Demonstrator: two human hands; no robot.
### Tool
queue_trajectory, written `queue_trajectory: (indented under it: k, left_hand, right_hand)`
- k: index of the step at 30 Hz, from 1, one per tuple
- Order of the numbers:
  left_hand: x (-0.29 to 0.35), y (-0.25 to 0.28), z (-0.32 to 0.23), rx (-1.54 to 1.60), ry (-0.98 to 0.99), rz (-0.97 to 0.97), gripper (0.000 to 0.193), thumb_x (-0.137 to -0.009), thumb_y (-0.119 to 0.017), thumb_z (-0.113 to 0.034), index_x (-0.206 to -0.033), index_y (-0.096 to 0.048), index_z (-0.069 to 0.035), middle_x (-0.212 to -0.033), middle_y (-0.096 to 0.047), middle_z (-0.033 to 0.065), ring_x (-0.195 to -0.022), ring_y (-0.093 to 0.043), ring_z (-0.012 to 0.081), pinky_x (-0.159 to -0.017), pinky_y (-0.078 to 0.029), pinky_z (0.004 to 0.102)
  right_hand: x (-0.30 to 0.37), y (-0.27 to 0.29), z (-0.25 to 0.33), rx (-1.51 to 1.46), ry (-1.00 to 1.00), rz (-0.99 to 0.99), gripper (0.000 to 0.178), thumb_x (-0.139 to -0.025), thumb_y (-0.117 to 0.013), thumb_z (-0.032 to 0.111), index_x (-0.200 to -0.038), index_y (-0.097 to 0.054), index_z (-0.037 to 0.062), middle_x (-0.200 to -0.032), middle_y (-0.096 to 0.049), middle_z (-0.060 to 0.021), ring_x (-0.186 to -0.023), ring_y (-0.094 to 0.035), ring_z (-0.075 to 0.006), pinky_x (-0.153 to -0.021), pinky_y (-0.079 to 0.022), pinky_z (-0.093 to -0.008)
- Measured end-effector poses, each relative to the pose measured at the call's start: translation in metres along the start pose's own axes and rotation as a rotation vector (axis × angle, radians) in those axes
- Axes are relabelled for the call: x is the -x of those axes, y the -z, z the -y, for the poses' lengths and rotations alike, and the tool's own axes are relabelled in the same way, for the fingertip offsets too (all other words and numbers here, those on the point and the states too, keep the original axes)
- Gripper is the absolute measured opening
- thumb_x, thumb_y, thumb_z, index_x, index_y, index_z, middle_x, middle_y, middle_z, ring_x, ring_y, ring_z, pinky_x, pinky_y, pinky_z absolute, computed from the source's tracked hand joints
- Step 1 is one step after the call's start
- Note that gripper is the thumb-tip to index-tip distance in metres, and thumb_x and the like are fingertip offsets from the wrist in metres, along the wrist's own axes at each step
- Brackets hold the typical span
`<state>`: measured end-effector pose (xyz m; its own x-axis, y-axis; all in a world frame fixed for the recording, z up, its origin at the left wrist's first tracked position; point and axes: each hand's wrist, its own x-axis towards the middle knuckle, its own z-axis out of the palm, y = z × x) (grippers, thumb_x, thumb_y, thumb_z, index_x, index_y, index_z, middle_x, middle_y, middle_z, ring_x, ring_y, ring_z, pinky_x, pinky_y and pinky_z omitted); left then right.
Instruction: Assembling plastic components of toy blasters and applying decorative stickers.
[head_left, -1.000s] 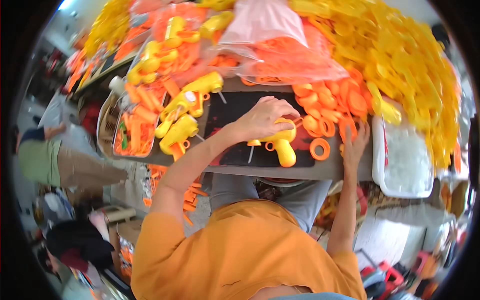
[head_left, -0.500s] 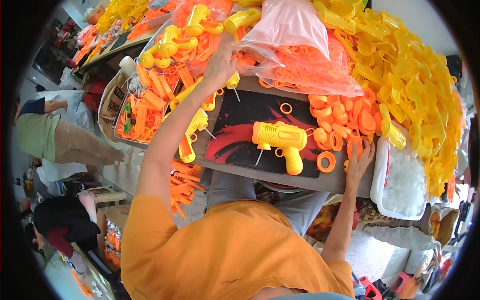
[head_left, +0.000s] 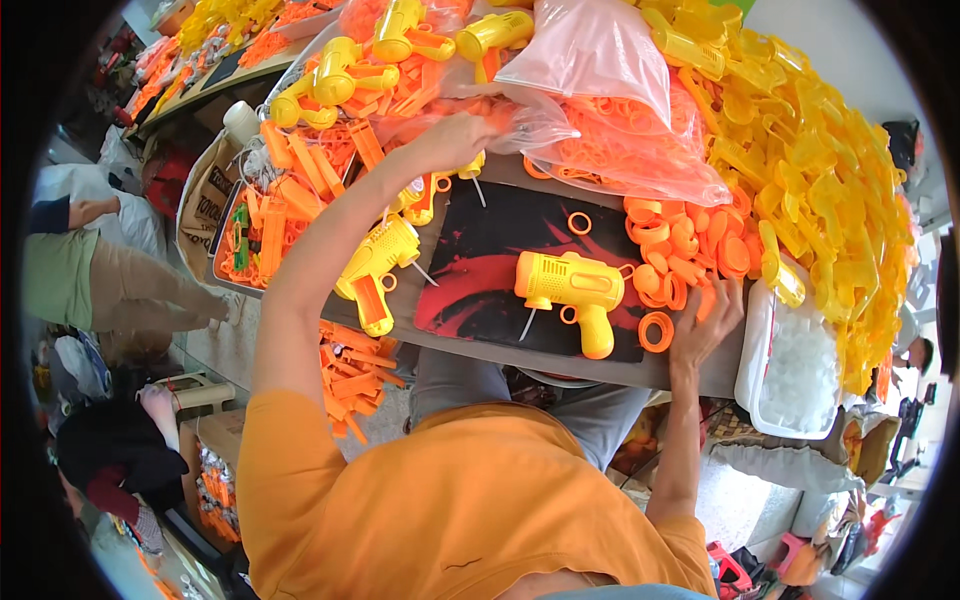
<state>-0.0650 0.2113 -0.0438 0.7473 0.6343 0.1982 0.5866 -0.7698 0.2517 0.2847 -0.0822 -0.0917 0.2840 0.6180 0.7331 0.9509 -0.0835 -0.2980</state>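
The hands are well apart: at upper centre the left hand [head_left: 462, 140] meets a clear plastic bag [head_left: 545, 128], at centre right the right hand [head_left: 706, 325] touches an orange piece [head_left: 707, 299]; whether either grips, I cannot tell. Right of centre, a yellow toy gun [head_left: 575, 281] lies on a black-and-red mat [head_left: 475, 240].

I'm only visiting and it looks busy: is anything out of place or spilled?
An orange ring lies loose on the black mat, apart from the heaped orange parts. Orange strips lie jumbled below the table edge; whether spilled or stored, I can't tell. Nothing looks clearly damaged.
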Motion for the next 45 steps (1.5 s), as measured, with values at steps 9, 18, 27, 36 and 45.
queue_trajectory:
  k: [9, 18, 27, 36, 45]
  left_hand:
    - [-0.033, 0.002, 0.031, -0.135, 0.196, -0.411, 0.022, -0.088, -0.057, -0.021, -0.104, -0.057, -0.005, -0.096, -0.064, 0.0144, -0.09, -0.062, 0.0317, -0.078, -0.048, 0.0423]
    - [-0.024, 0.012, 0.033, -0.13, -0.095, -0.383, 0.016, -0.077, -0.061, -0.006, -0.091, -0.052, -0.004, -0.081, -0.063, 0.0159, -0.079, -0.063, 0.035, -0.065, -0.048, 0.0441]
    - [-0.014, 0.015, 0.033, -0.129, -0.146, -0.339, 0.024, -0.074, -0.06, 0.0, -0.095, -0.05, -0.002, -0.08, -0.064, 0.0185, -0.075, -0.064, 0.0369, -0.06, -0.05, 0.0448]
    - [-0.013, 0.018, 0.031, -0.186, -0.156, -0.459, 0.025, -0.076, -0.061, -0.002, -0.096, -0.047, -0.003, -0.117, -0.057, 0.0148, -0.076, -0.063, 0.035, -0.058, -0.052, 0.0414]
    - [-0.013, 0.013, 0.033, -0.236, -0.117, -0.396, 0.023, -0.075, -0.057, 0.001, -0.096, -0.05, -0.001, -0.13, -0.053, 0.0144, -0.08, -0.065, 0.0351, -0.061, -0.054, 0.041]
  right_hand:
    - [-0.106, -0.093, 0.164, -0.506, 0.372, 0.239, 0.018, -0.082, -0.063, 0.001, -0.099, -0.062, 0.0037, -0.094, -0.064, -0.0125, -0.09, -0.06, -0.0307, -0.082, -0.046, -0.0377]
    - [-0.148, -0.186, 0.192, -0.369, 0.472, 0.21, 0.019, -0.087, -0.055, 0.011, -0.103, -0.063, 0.0072, -0.092, -0.061, -0.0126, -0.094, -0.058, -0.0309, -0.081, -0.046, -0.0422]
    - [-0.138, -0.203, 0.202, -0.034, 0.452, 0.16, 0.018, -0.08, -0.057, 0.018, -0.092, -0.063, 0.0052, -0.095, -0.061, -0.0094, -0.101, -0.055, -0.0271, -0.084, -0.042, -0.0436]
    - [-0.137, -0.197, 0.234, 0.122, 0.461, 0.5, 0.017, -0.083, -0.054, 0.018, -0.082, -0.062, 0.0029, -0.083, -0.066, -0.015, -0.078, -0.065, -0.0308, -0.089, -0.042, -0.0411]
    - [-0.165, -0.232, 0.235, 0.061, 0.332, 0.623, 0.011, -0.079, -0.06, 0.01, -0.086, -0.067, 0.0035, -0.084, -0.069, -0.0146, -0.08, -0.069, -0.0314, -0.067, -0.055, -0.0375]
